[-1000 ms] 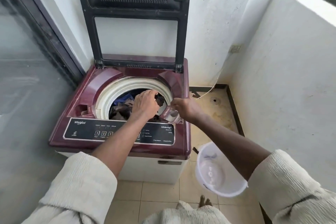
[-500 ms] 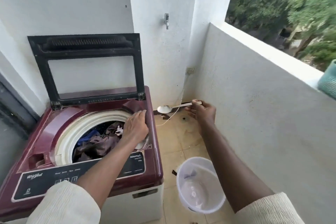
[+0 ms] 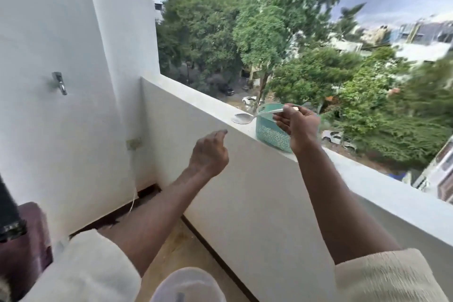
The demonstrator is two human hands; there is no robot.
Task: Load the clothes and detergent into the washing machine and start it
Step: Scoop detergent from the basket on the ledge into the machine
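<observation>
A white spoon [image 3: 245, 117] is pinched by its handle in the right hand [image 3: 297, 127], bowl level, just beside the green perforated basket [image 3: 270, 132] on the parapet [image 3: 367, 171], probably to be put back there. The left hand [image 3: 209, 152] is loosely curled, empty. Only a maroon corner of the washing machine [image 3: 27, 240] is seen, far below the basket.

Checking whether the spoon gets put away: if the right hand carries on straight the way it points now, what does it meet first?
Most likely the teal perforated plastic basket on the white parapet ledge. The right hand holds the white spoon beside its rim, though depth is unclear.
</observation>
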